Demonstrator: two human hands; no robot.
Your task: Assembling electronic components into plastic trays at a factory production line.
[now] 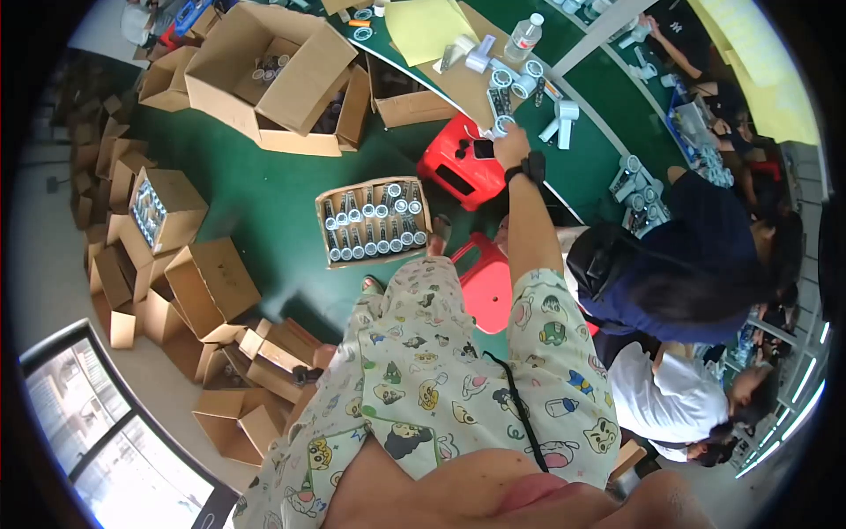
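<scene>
My right arm reaches forward to the bench, a black strap round its wrist. There my right hand [513, 148], fingers bent, is closed on the near end of a dark, round-ended part [501, 108] with pale-blue rims. A dark phone-like object [485, 149] shows right beside that hand, over an upturned-looking red stool [458, 167]. My left hand [324, 356] hangs low at my left side, partly behind my clothing; its fingers do not show clearly. On the floor ahead of me a shallow carton [322, 196] holds rows of similar round-ended parts [382, 211].
Large open cartons [225, 93] stand ahead on the left, and more cartons [211, 282] pile up along the left. On the bench are a water bottle [523, 40], yellow paper [427, 31] and white parts [560, 123]. Another red stool [485, 295] and a co-worker [679, 256] are at my right.
</scene>
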